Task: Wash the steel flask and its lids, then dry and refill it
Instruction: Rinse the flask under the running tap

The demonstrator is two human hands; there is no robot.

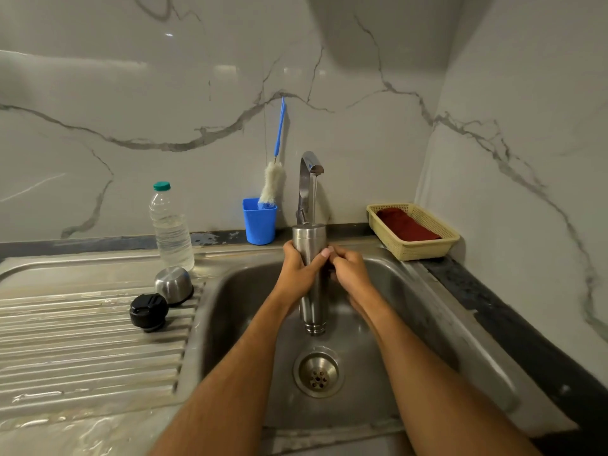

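Note:
The steel flask stands upright over the sink basin, its open mouth under a thin stream of water from the tap. My left hand grips the flask's upper body, thumb across the front. My right hand holds its right side with curled fingers. The flask's lower end shows between my wrists, above the drain. The steel cup lid lies mouth down on the drainboard, and the black stopper lid sits just in front of it.
A clear water bottle with a green cap stands behind the lids. A blue cup holds a bottle brush left of the tap. A yellow basket with a red cloth sits at the back right corner.

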